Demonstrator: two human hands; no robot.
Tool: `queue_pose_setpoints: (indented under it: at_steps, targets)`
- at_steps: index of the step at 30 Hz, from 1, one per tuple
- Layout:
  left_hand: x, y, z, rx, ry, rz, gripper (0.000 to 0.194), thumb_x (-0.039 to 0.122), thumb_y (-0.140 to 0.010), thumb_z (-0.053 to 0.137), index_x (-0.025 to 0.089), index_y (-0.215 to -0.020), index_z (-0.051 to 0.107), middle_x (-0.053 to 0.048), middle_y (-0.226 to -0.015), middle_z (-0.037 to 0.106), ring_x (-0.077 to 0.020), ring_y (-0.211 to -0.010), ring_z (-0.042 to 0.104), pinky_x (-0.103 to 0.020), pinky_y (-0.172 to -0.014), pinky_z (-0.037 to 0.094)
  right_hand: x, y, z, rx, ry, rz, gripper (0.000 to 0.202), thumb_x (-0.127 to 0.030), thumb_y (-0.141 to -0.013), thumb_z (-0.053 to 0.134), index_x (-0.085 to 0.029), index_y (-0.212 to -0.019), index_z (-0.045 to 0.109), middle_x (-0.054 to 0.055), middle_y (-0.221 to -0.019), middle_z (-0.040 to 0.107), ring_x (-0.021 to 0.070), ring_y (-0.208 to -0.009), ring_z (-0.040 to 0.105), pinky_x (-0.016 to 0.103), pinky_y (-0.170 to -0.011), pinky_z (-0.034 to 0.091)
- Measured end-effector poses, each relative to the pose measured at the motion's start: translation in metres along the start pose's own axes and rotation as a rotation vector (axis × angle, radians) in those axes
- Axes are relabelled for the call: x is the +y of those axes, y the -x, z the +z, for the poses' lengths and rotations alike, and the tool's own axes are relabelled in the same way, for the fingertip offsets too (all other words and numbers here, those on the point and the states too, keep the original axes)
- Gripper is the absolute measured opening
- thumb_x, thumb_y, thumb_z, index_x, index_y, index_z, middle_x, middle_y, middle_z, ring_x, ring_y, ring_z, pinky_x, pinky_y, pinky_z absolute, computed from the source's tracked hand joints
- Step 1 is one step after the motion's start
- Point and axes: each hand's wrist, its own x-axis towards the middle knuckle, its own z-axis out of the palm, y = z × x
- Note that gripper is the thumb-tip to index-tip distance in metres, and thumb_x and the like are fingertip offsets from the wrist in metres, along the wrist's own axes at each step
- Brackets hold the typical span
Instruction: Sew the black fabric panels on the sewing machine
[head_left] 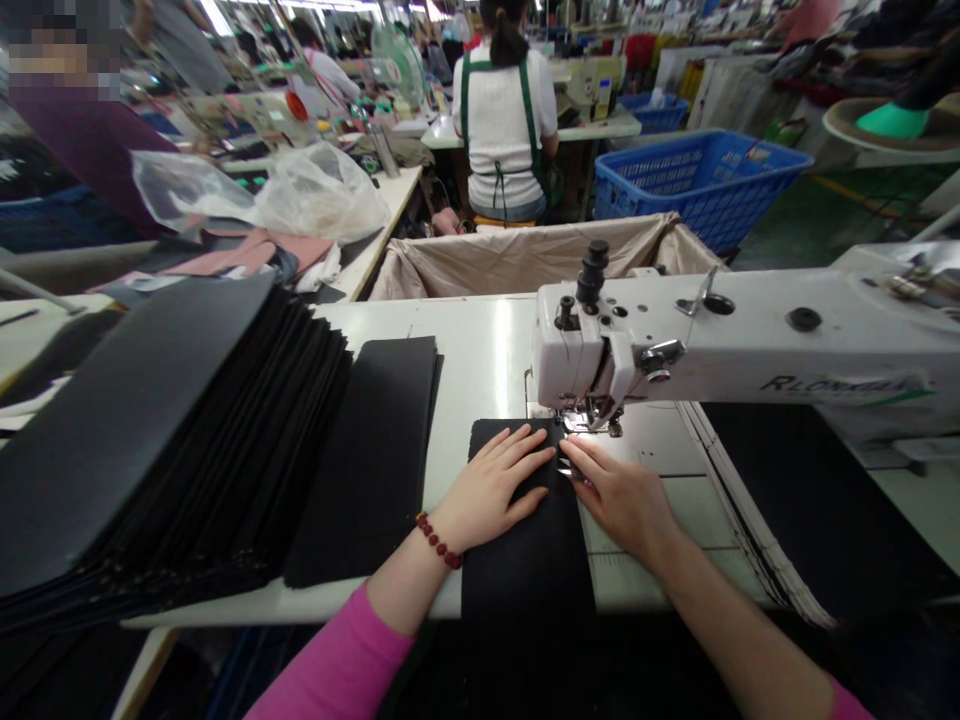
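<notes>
My left hand (491, 490), wearing a beaded bracelet (439, 542), lies flat with fingers spread on a long black panel (529, 570). The panel's far end reaches the presser foot (581, 420) of a white sewing machine (720, 325), and its near end hangs over the table edge. By the panel's right edge, just in front of the foot, my right hand (630, 505) has its fingers bent together around thread snips (567, 470). Only the snips' pointed metal tips show clearly; the palm hides their grip.
Tall stacked black panels (135, 420) and a lower pile (371, 440) stand left. More pale-edged panels (817, 490) lie right, under the machine arm. Behind the table are a fabric-lined bin (525, 255), a blue basket (690, 180) and a seated co-worker (502, 130).
</notes>
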Motion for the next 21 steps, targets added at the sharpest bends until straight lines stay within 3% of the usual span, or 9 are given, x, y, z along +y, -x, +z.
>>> queue_pose_setpoints:
  at_steps: [21]
  targets:
    - [-0.0037,-0.0068,0.0045,0.022,-0.021,-0.014,0.043,0.034,-0.094,0.051,0.027,-0.136,0.045,-0.003,-0.150,0.037,-0.0219,-0.141,0.028,-0.044,-0.117,0.022,-0.0009,-0.0011,0.0029,0.021,0.010,0.023,0.046,-0.027,-0.094,0.046,-0.029,-0.140,0.043,0.000,-0.143,0.046,0.0182,-0.101,0.064,0.029,-0.072,0.053]
